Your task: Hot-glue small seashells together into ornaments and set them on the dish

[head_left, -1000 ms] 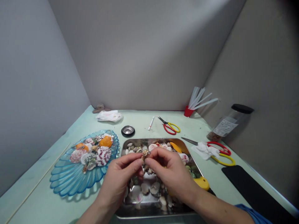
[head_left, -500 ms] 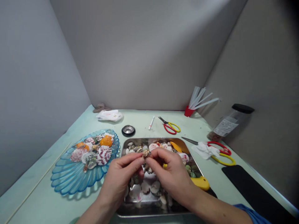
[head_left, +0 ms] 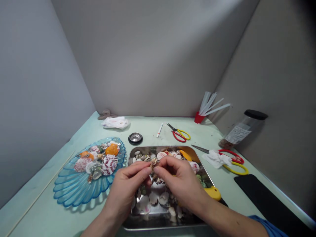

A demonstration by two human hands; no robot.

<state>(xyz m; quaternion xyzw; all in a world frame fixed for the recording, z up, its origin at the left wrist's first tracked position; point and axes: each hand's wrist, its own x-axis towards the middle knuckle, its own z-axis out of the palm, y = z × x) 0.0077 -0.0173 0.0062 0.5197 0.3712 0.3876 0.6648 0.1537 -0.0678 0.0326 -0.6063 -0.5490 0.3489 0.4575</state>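
Observation:
Between the fingertips of my left hand (head_left: pixel 132 181) and my right hand (head_left: pixel 176 179) is a small brown-and-cream spiral seashell (head_left: pixel 154 162). Both hands pinch it from either side, thumbs facing each other, so part of it is hidden. They hover over a metal tray (head_left: pixel 145 225) that holds many loose shells, among them white scallop shells (head_left: pixel 163 198) at the near side. A yellow handle (head_left: pixel 213 193) rests over the tray's right edge, partly covered by my right hand.
Left stands a blue shell-shaped dish (head_left: pixel 74 194) with orange and striped shells. Behind the tray are a metal lid (head_left: pixel 135 138), a marker (head_left: pixel 160 130) and small scissors (head_left: pixel 181 134). Larger scissors (head_left: pixel 230 157) with tissue, a jar (head_left: pixel 240 130), a red cup of glue sticks (head_left: pixel 199 118) and a black mat (head_left: pixel 259 194) lie right.
The shell has turned slightly between my fingertips. Both hands stay pinched on it in nearly the same place.

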